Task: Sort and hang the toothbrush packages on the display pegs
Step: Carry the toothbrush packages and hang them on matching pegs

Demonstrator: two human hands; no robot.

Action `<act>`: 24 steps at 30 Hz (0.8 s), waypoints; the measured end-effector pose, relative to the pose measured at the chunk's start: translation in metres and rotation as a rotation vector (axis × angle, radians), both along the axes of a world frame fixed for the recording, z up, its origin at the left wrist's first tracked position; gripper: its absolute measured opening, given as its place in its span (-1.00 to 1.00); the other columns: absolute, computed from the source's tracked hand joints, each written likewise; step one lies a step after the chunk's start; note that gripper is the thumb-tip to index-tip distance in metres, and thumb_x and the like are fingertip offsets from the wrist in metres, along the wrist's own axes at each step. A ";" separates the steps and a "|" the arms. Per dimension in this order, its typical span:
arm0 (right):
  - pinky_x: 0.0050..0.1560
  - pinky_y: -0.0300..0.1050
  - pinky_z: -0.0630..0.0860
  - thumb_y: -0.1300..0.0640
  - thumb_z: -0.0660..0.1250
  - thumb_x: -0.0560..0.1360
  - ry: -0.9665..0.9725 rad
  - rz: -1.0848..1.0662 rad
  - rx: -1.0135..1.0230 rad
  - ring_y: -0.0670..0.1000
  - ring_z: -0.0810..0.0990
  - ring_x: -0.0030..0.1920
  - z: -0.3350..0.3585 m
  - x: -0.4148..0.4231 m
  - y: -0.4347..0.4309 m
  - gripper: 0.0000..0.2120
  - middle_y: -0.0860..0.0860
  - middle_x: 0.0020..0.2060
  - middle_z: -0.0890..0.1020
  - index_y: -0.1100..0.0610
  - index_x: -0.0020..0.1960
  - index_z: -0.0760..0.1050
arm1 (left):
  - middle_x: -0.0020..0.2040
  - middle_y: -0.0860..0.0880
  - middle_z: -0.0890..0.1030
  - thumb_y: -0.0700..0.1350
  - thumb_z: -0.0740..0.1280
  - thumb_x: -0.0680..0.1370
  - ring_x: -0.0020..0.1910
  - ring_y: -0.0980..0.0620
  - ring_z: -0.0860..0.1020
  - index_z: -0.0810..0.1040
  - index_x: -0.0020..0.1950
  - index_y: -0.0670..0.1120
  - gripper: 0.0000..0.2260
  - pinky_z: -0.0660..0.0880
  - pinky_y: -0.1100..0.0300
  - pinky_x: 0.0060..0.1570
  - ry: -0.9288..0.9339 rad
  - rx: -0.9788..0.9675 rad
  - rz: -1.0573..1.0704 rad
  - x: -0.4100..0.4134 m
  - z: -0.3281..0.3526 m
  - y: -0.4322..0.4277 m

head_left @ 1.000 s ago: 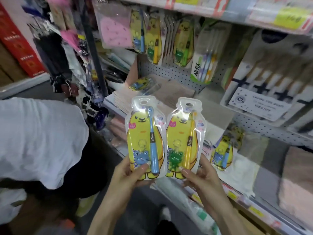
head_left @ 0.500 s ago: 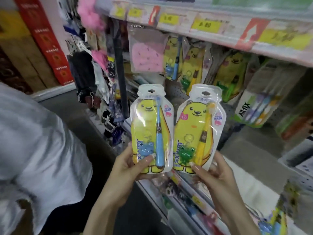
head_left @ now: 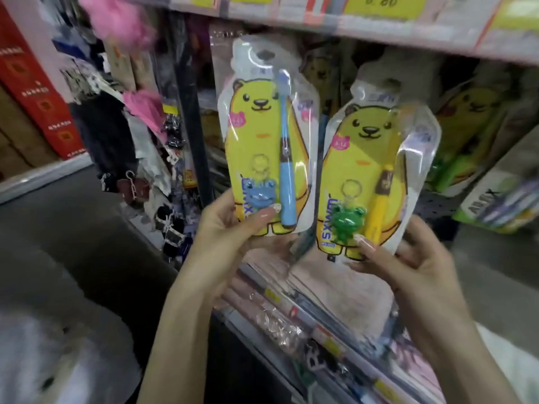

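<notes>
Gripping the blue pack (head_left: 264, 141) at its bottom, the left hand (head_left: 224, 228) holds it mid-frame; the right hand (head_left: 408, 263) pinches the yellow pack (head_left: 376, 176) beside it, lower.

An upper shelf edge (head_left: 408, 27) runs from 12 to 2 o'clock and carries yellow price labels (head_left: 382, 4). At 5 o'clock a lower shelf (head_left: 233, 319) holds flat pink cloth packs (head_left: 344, 290) in plastic. At 3 o'clock a perforated back panel (head_left: 434, 208) shows below hanging yellow bear packages (head_left: 466, 123). Grey floor (head_left: 73, 228) lies at 9 o'clock.
</notes>
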State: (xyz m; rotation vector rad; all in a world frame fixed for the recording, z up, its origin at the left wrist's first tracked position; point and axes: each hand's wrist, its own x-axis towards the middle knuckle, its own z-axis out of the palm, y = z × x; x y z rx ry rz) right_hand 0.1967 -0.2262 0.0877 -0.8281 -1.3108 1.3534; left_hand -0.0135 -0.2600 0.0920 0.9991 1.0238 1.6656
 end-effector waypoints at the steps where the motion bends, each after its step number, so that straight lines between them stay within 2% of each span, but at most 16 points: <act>1: -0.22 -0.12 0.64 0.25 0.41 0.32 0.001 -0.022 0.008 0.09 0.71 -0.10 0.001 -0.005 0.004 -0.67 0.09 -0.06 0.72 0.02 0.05 0.60 | 0.04 -0.06 0.69 -0.21 0.49 0.37 0.00 -0.13 0.66 0.68 -0.02 0.05 -0.76 0.62 -0.13 -0.10 0.019 0.014 0.000 -0.004 0.001 0.009; 3: -0.22 -0.14 0.64 0.23 0.41 0.32 0.014 -0.068 0.013 0.09 0.71 -0.12 0.000 -0.013 0.011 -0.65 0.09 -0.05 0.72 0.04 0.09 0.58 | 0.01 -0.06 0.70 -0.23 0.50 0.39 -0.03 -0.10 0.67 0.68 -0.04 0.00 -0.80 0.63 -0.08 -0.13 0.012 0.031 -0.019 -0.011 0.004 0.024; 7: -0.21 -0.10 0.65 0.15 0.44 0.28 0.060 -0.160 -0.018 0.13 0.71 -0.14 -0.002 -0.026 0.020 -0.76 0.09 -0.08 0.72 -0.02 -0.06 0.65 | -0.02 -0.07 0.70 -0.21 0.39 0.35 -0.10 -0.09 0.68 0.62 0.01 -0.09 -0.75 0.64 0.05 -0.22 0.012 0.031 -0.075 -0.018 0.006 0.044; 11: -0.22 -0.10 0.65 0.19 0.42 0.32 0.051 -0.209 -0.049 0.18 0.71 -0.14 -0.006 -0.032 0.025 -0.79 0.14 -0.09 0.72 0.11 -0.04 0.60 | -0.04 -0.05 0.71 -0.22 0.36 0.38 -0.16 -0.05 0.69 0.58 0.07 -0.12 -0.73 0.62 0.14 -0.30 0.018 0.025 -0.088 -0.025 0.003 0.057; 14: -0.26 -0.16 0.62 0.21 0.40 0.33 0.049 -0.223 -0.045 0.14 0.71 -0.15 -0.005 -0.035 0.026 -0.79 0.13 -0.11 0.72 0.15 -0.03 0.59 | -0.08 -0.04 0.71 -0.23 0.34 0.40 -0.22 -0.01 0.68 0.54 0.11 -0.12 -0.72 0.59 0.21 -0.37 0.021 0.025 -0.093 -0.027 0.002 0.066; 17: -0.24 -0.13 0.64 0.21 0.40 0.34 0.022 -0.219 -0.059 0.11 0.71 -0.17 -0.006 -0.037 0.028 -0.77 0.12 -0.11 0.73 0.16 0.00 0.59 | -0.12 -0.03 0.70 -0.19 0.35 0.41 -0.27 0.03 0.67 0.52 0.14 -0.09 -0.70 0.57 0.24 -0.41 0.015 0.032 -0.077 -0.028 0.002 0.073; 21: -0.20 -0.06 0.66 0.12 0.41 0.31 0.009 -0.224 -0.077 0.13 0.72 -0.23 -0.007 -0.037 0.028 -0.69 0.11 -0.12 0.73 0.15 0.04 0.58 | -0.09 -0.07 0.69 -0.17 0.37 0.42 -0.25 0.00 0.66 0.51 0.18 -0.08 -0.67 0.58 0.22 -0.38 0.030 0.039 -0.057 -0.029 0.002 0.082; 24: -0.24 -0.11 0.65 0.09 0.42 0.28 0.014 -0.241 -0.086 0.08 0.71 -0.28 -0.006 -0.038 0.027 -0.68 0.10 -0.15 0.73 0.13 0.02 0.58 | -0.08 -0.11 0.69 -0.22 0.37 0.48 -0.26 -0.01 0.65 0.50 0.21 -0.13 -0.69 0.58 0.20 -0.36 0.006 0.006 0.005 -0.026 0.000 0.093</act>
